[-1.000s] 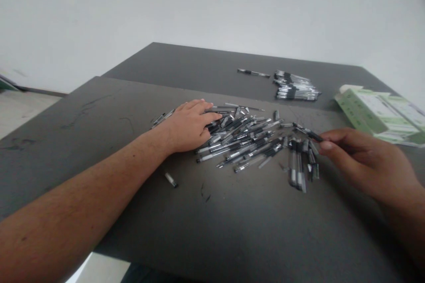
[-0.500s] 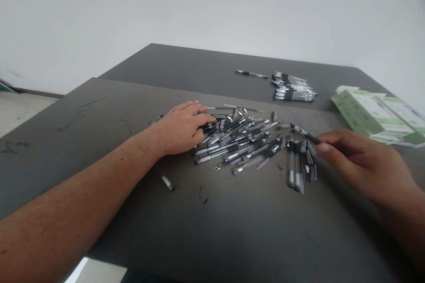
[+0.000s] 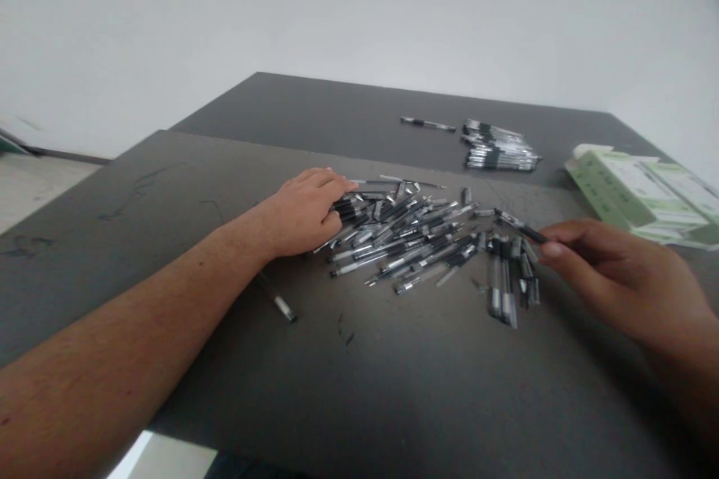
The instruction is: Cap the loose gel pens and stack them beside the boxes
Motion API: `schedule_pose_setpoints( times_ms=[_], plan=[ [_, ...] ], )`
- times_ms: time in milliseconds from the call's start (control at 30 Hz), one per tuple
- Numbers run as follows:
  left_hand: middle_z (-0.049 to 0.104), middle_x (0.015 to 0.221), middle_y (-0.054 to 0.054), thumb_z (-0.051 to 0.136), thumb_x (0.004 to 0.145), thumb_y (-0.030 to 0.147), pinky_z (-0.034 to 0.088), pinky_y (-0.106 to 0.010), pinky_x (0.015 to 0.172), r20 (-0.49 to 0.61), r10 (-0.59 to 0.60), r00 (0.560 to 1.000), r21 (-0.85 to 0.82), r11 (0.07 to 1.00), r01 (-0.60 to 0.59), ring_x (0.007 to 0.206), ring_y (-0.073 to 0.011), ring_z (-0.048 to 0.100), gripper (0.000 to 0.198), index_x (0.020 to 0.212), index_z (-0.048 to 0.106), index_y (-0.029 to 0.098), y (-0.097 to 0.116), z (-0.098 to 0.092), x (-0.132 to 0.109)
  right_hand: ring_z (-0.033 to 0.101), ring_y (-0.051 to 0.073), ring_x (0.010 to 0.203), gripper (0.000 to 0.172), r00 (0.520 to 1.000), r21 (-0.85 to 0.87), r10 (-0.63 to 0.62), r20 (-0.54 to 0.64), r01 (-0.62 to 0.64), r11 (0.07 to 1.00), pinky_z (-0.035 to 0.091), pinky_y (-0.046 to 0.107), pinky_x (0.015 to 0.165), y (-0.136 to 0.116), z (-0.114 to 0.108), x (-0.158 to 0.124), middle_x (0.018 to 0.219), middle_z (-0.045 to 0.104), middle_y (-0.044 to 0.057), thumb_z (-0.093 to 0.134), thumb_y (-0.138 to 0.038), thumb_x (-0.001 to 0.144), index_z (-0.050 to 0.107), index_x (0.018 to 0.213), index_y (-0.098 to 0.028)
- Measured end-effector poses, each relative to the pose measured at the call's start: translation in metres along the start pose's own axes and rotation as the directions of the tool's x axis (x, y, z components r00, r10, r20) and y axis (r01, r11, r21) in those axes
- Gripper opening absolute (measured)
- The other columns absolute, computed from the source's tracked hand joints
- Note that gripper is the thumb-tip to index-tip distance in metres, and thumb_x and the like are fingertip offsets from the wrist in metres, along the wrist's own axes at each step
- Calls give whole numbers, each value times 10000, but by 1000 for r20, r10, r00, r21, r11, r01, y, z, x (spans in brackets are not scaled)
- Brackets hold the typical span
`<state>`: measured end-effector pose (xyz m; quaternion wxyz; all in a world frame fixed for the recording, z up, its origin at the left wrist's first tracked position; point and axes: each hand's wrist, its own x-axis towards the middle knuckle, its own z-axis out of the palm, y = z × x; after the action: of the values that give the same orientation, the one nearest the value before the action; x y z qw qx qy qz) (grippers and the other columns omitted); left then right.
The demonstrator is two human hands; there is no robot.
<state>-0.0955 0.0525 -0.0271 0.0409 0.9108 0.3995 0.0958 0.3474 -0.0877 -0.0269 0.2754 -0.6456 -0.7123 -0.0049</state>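
Dwarfing the tidy pen stack (image 3: 497, 153) beyond it, a loose heap of black-and-clear plastic pens (image 3: 416, 239) is clutched by the left hand (image 3: 303, 211), a slim black pen (image 3: 520, 226) pinched by the right hand (image 3: 618, 273).

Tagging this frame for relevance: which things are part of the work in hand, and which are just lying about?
In hand: left hand on the loose pen pile; right hand pinching one black pen.
Lying about, untouched: neat pen stack, single pen beside it, green boxes, stray pen by left forearm.
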Motion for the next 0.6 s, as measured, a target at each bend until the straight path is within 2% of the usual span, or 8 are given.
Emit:
schedule_pose_setpoints(
  times_ms=[233,433,600],
  plan=[
    [722,1572,-194,514,968,217,425,-595,1403,-39,15,999,-36,999,-17,1570,-377,589,620,1546,713,114,-2,1,1,844,278,779,322,1000,-5,20,19,-20,1000,621,361,676,1,0,-1,936,900,16,716,-610,960,868,1015,-332],
    [777,1456,-166,490,1004,189,460,-551,1360,-123,4,992,-103,995,-17,1474,-329,656,484,1393,775,147,-4,0,2,855,291,821,309,998,7,45,33,-45,999,609,389,704,-4,0,2,955,904,33,694,-567,964,863,1012,-314],
    [828,1243,-165,509,1055,281,506,-563,1273,-124,-42,991,-3,999,42,1310,-345,729,383,1227,827,157,-1,-13,9,850,282,824,293,999,37,7,32,-9,999,609,381,734,-15,-2,4,913,893,47,674,-511,990,858,1000,-282]
  ],
)
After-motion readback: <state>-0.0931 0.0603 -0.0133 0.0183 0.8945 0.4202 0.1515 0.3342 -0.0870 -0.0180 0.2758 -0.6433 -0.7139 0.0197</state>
